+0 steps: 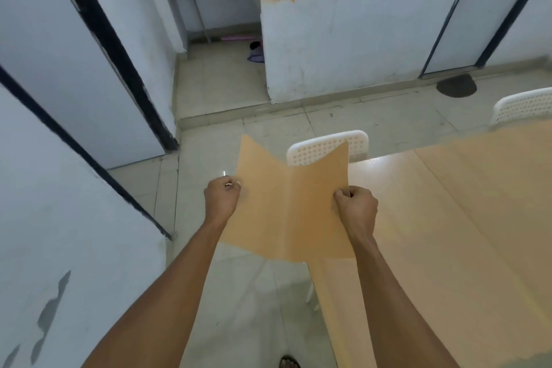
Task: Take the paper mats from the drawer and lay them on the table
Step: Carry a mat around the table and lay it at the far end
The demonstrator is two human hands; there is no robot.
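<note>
Both hands pinch one paper mat (286, 206): my left hand (222, 197) its left edge, my right hand (357, 207) its right. Mat hangs creased at the table (448, 218) corner; tabletop lies rightward, nearer my right hand.

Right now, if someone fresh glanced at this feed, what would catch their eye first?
The tan paper mat, creased down its middle, is held up at centre frame, the left hand pinching its left edge and the right hand its right. To the right lies the pale wooden table, with a white perforated chair behind the mat.
</note>
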